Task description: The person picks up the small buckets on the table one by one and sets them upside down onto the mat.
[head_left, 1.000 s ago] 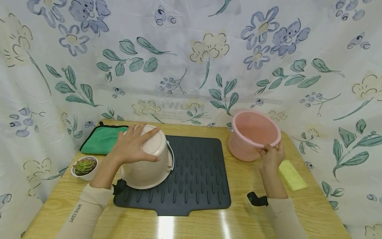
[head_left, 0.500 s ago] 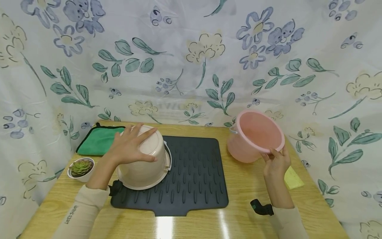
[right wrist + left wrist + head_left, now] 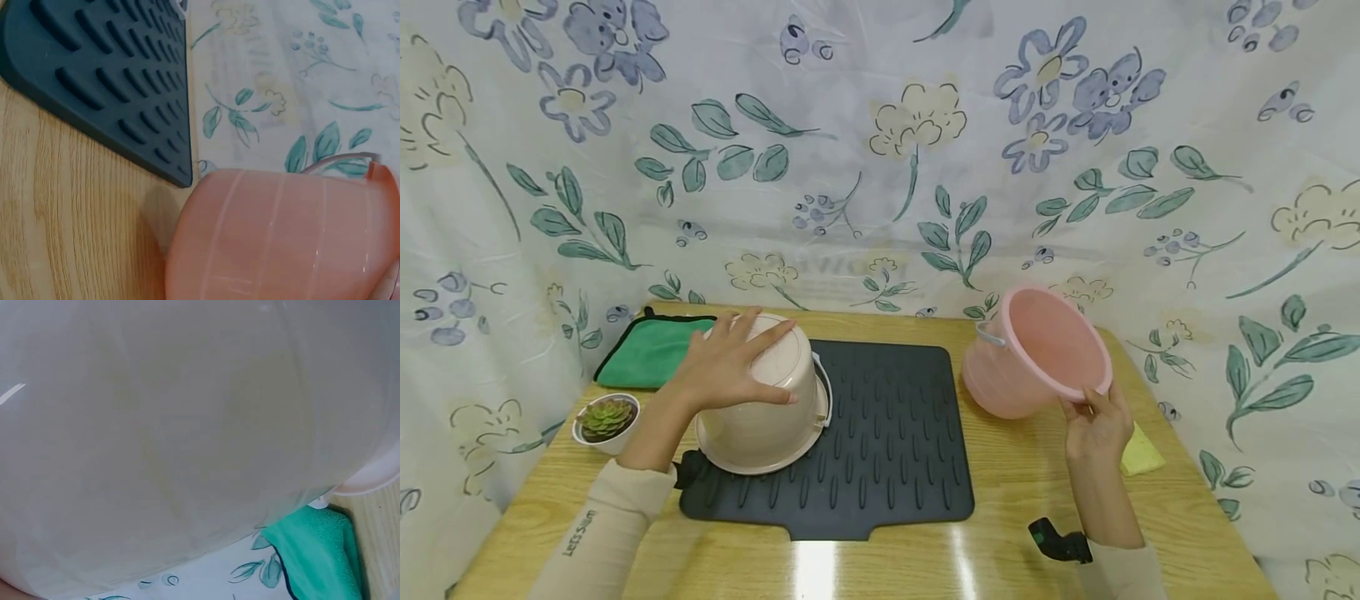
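A beige bucket (image 3: 767, 429) stands upside down on the left part of a dark grey ribbed mat (image 3: 895, 433). My left hand (image 3: 722, 371) rests on its upturned base with spread, fairly straight fingers. That bucket's wall (image 3: 187, 437) fills most of the left wrist view. To the right of the mat, a pink bucket (image 3: 1000, 375) tilts with its mouth toward the right and front. My right hand (image 3: 1097, 425) pinches its rim, thumb outside; the fingertips inside are partly hidden. In the right wrist view the pink bucket's side (image 3: 281, 237) shows, but hardly any of the hand.
A green cloth (image 3: 651, 354) with black edging lies at the back left. Near it stands a small potted succulent (image 3: 606, 419). A yellow sponge (image 3: 1141, 454) lies behind my right wrist, partly covered. A flowered curtain (image 3: 850, 167) rises along the table's back edge.
The pink bucket has tipped further toward the right and front, its rim pulled down by my right hand. My left hand and the beige bucket keep their place.
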{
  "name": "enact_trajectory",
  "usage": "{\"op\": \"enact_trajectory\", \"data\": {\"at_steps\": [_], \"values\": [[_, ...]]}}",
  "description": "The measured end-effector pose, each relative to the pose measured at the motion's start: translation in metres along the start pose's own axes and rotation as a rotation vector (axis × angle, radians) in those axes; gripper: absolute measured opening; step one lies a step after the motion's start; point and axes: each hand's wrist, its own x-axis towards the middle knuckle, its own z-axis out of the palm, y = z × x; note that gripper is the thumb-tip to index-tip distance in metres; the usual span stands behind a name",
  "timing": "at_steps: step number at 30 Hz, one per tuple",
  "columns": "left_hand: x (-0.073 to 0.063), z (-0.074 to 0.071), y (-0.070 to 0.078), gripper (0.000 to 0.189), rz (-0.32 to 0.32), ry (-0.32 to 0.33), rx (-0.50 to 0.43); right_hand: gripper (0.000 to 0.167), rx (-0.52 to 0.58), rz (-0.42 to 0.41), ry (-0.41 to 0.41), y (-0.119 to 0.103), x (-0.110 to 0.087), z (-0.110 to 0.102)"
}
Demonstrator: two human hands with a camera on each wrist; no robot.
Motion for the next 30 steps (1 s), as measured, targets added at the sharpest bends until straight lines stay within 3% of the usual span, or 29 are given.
{"op": "enact_trajectory", "data": {"at_steps": [11,15,21,30], "values": [[-0.002,-0.002,-0.002,0.109,0.006,0.031,-0.002,0.067,0.212,0.164,0.007,-0.006,-0.023,-0.012],[-0.003,-0.001,-0.003,0.106,0.010,0.058,-0.009,0.060,0.265,0.193,-0.007,-0.006,-0.028,-0.017],[-0.005,0.004,-0.005,0.095,0.024,0.129,-0.027,0.034,0.305,0.227,-0.073,-0.007,-0.033,-0.024],[-0.011,0.008,0.001,0.089,0.058,0.263,-0.050,0.027,0.372,0.268,-0.101,-0.010,-0.034,-0.030]]}}
